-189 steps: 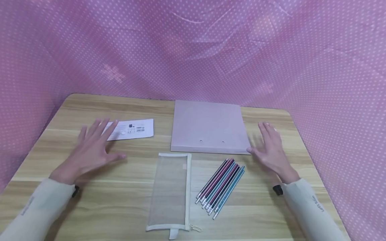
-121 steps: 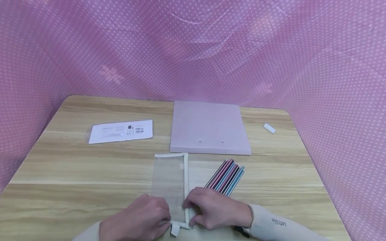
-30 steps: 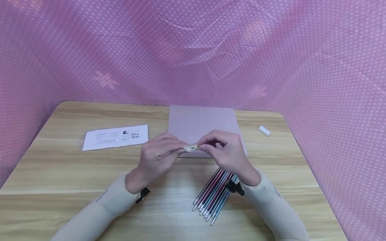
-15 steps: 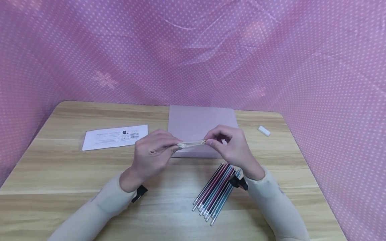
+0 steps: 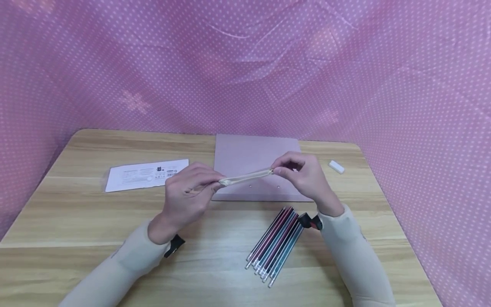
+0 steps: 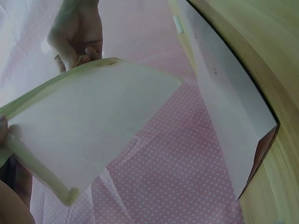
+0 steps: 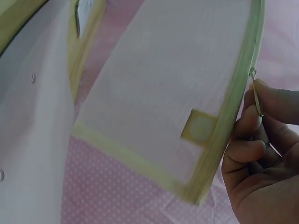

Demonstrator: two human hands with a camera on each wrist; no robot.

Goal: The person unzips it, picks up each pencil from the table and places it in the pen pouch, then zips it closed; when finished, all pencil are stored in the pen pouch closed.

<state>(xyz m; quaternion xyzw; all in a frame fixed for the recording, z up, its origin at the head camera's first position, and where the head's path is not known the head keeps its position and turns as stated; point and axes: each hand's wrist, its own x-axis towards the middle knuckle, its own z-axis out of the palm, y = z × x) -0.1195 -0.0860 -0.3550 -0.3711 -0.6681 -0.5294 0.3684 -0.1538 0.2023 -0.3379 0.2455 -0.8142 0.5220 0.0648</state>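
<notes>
Both hands hold up a translucent mesh pencil pouch (image 7: 173,60) with a cream border, raised above the table. My left hand (image 5: 192,189) grips one end of it at the zipper edge. Thumb and finger of my right hand (image 5: 304,177) pinch the zipper pull (image 7: 257,98), which sits partway along the zipper. In the head view the pouch shows edge-on as a thin strip between the hands; the left wrist view shows its broad mesh side (image 6: 98,107). Below the right wrist, a bundle of pencils (image 5: 274,247) in dark, red and teal lies on the table.
Behind the hands lies a pale pink folder (image 5: 255,153) with two small rivets. A white flat package (image 5: 134,175) with printing is at left, and a white eraser (image 5: 336,166) at right. Pink dotted cloth (image 5: 245,64) hangs around the wooden table (image 5: 96,221).
At first both hands hovered open; later they took the pouch lying flat and lifted it. Over the last second the right hand slid rightward with the zipper pull, the left shifting slightly left.
</notes>
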